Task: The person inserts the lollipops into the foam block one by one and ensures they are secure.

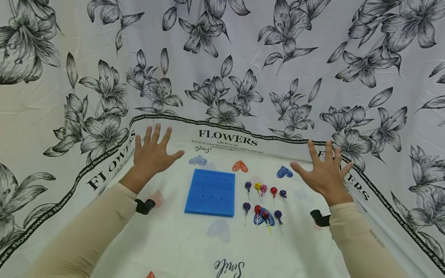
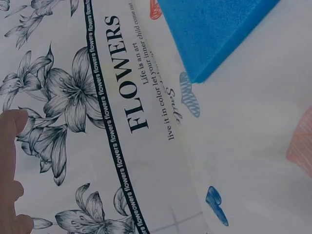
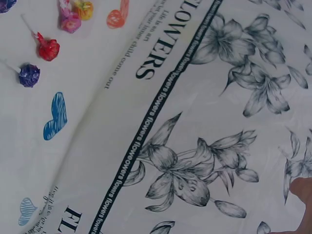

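A blue foam block [image 1: 210, 193] with small holes lies flat on the cloth, between my two hands. To its right, several wrapped lollipops [image 1: 257, 209] in purple, red, yellow and pink lie in two rough rows. My left hand [image 1: 152, 154] is spread with straight fingers, left of and beyond the block, holding nothing. My right hand [image 1: 325, 175] is likewise spread, right of the lollipops, with nothing in it. In the left wrist view a corner of the foam block [image 2: 214, 34] shows at the top. The right wrist view catches a red lollipop [image 3: 48, 48] at upper left.
A white cloth [image 1: 167, 243] printed with hearts and words covers the surface. Behind and at the sides rises a curtain-like sheet [image 1: 243, 46] with black line-drawn flowers. Dark wrist cameras [image 1: 145, 206] sit on both sleeves.
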{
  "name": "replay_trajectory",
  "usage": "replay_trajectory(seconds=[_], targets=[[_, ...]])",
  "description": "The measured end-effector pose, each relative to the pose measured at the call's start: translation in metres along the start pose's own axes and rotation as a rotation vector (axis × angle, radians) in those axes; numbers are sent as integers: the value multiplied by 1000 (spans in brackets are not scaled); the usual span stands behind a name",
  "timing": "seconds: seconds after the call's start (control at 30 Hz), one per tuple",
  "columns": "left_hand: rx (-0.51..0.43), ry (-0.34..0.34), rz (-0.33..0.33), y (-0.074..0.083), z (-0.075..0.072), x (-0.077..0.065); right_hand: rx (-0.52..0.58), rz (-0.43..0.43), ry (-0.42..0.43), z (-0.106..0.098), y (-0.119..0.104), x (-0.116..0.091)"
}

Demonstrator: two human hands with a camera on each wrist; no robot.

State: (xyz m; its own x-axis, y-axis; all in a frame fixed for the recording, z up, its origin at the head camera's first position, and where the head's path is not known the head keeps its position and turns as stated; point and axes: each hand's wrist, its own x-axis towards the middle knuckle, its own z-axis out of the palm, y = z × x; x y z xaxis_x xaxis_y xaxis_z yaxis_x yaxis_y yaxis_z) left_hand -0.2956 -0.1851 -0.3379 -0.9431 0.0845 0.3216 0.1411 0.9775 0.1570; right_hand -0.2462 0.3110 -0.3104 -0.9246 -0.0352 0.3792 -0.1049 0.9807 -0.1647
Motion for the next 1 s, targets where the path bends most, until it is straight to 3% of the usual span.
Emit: replay_trajectory(seconds=[0.3, 0.63, 1.0], targets=[[-34, -32, 44, 9, 29, -18, -4, -7, 29, -2, -1, -2], [-219, -135, 71, 23, 77, -44, 16, -25, 57, -3, -3, -4], [-369, -250, 91, 39, 118, -68, 19, -32, 80, 2, 0, -9]])
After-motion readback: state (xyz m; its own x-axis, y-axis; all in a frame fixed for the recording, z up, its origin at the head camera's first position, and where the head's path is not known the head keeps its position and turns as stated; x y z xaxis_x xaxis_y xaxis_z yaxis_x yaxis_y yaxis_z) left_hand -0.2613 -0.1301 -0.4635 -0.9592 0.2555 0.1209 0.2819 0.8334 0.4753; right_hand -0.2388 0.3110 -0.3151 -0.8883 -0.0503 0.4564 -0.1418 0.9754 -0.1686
